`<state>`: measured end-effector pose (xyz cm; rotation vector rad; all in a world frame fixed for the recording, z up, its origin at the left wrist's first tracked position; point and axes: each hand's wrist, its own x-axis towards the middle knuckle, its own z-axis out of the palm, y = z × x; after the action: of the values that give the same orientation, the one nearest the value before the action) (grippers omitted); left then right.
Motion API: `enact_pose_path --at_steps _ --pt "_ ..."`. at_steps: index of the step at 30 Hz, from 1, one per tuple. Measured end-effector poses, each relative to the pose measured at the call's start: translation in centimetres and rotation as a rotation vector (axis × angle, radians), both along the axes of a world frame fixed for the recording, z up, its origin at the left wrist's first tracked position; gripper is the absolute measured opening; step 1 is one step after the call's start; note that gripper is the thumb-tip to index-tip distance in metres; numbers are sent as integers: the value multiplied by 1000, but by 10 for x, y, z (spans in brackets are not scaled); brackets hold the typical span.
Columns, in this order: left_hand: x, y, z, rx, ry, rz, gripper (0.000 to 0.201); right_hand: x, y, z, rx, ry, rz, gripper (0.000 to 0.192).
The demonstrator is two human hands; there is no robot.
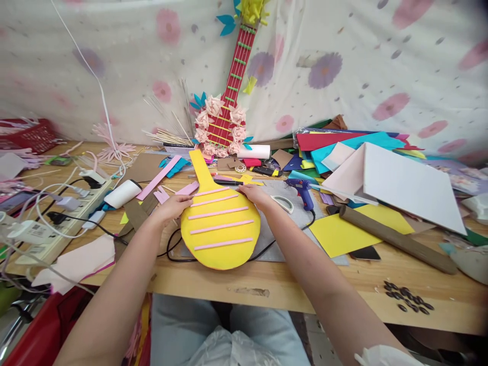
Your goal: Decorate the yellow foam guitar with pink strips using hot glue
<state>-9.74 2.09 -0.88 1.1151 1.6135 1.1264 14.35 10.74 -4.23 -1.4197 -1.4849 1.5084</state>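
Observation:
A yellow guitar-shaped cutout point(223, 254) lies on the table in front of me, its short neck pointing away. Several thin pink strips point(223, 227) run across its round body, roughly parallel and slightly slanted. My left hand point(176, 207) grips the upper left edge of the body, with fingers bent at the rim. On the upper right edge, my right hand point(254, 195) holds the cutout too, some fingertips hidden by the hand. A blue glue gun point(302, 192) stands to the right of my right hand, beside a white tape ring point(282, 204).
A red decorated paper guitar point(224, 124) leans on the back curtain. Coloured sheets point(343, 231) and a white board point(409, 185) crowd the right, with dark beads point(407, 296) near the front edge. A power strip point(72, 218) with cables stands left; a black cord passes beneath the cutout.

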Motion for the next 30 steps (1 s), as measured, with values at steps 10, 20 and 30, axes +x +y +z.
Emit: enact_pose_path --at_steps 10,20,30 --pt "27 22 47 286 -281 106 33 -2 -6 50 439 280 -280 34" --pt "45 25 50 340 -393 149 31 3 -17 65 617 107 -269 41" --pt "42 26 51 311 -382 190 34 -3 -12 63 635 45 -264 37"
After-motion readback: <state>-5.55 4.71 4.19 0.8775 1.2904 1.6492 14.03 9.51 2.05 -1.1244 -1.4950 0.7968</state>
